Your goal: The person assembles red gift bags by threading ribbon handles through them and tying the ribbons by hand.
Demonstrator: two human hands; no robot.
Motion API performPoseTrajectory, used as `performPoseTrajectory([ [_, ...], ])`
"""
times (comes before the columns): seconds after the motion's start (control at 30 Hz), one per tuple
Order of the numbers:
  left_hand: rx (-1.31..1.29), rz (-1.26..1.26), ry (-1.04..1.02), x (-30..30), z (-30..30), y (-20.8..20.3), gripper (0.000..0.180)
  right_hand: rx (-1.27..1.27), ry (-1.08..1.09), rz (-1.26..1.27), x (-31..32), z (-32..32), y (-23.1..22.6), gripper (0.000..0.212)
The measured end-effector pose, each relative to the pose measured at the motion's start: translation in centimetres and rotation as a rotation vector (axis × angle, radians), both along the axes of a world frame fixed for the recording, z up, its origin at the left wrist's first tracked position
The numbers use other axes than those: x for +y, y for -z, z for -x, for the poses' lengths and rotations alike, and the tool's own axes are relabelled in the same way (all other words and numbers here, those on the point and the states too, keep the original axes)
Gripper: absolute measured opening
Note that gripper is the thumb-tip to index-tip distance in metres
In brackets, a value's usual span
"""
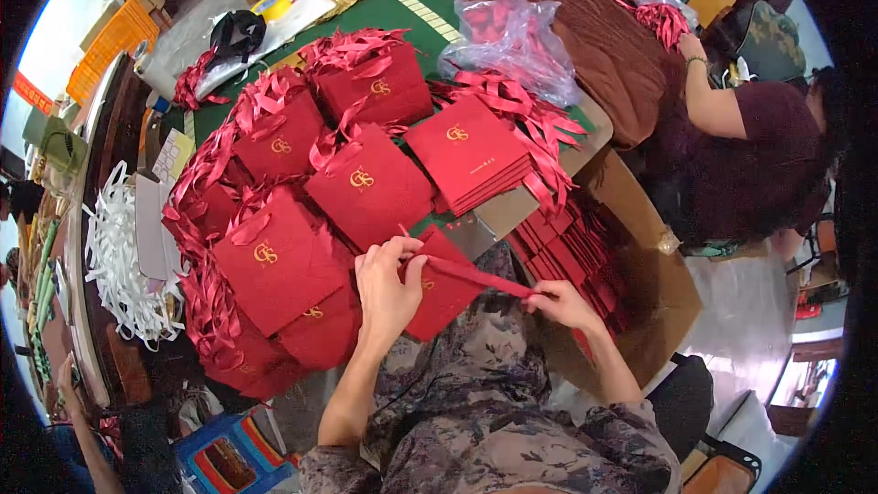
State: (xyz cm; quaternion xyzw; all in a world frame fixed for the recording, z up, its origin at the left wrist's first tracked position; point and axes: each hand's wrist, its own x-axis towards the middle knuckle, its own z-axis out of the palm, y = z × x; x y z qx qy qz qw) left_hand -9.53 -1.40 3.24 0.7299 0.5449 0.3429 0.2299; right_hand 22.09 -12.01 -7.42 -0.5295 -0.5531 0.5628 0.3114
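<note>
A red ribbon (489, 280) stretches taut between my two hands, above my lap. My left hand (389, 285) is closed, with the thumb pressing the ribbon's left end near the top of a red paper bag (445, 297). That bag hangs tilted at the table's front edge, partly behind the ribbon. My right hand (569, 305) pinches the ribbon's other end, and a red tail hangs below the fingers. Just beyond my left hand lie flat red gift bags with gold lettering, among them a middle bag (369, 183) and a left bag (274, 261).
A neat stack of red bags (471, 151) with ribbon handles lies at the table's right. Beside my right hand stands a cardboard box (654, 284) full of red bags. A clear plastic bag (512, 46) sits farther back. Another person (741, 146) works at the right; white ribbons (123, 256) hang left.
</note>
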Motion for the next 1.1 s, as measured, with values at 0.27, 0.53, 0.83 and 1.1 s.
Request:
performPoseTrajectory([
  [0.27,0.029,-0.107,-0.002,1.2,-0.8,1.5,0.013,0.141,0.47,0.052,-2.8,-3.4,1.4,0.019],
  [0.53,0.078,-0.031,0.02,1.5,-1.3,2.8,0.014,0.517,0.928,-0.244,-0.4,0.3,-6.5,0.015],
  [0.83,0.037,0.004,0.104,1.1,-1.5,3.8,0.032,-0.035,0.197,-0.34,3.0,9.4,-10.3,0.01],
  [1.1,0.189,-0.054,0.094,-1.2,0.9,1.0,0.044,-0.361,0.097,-0.547,6.6,14.1,-6.5,0.025],
])
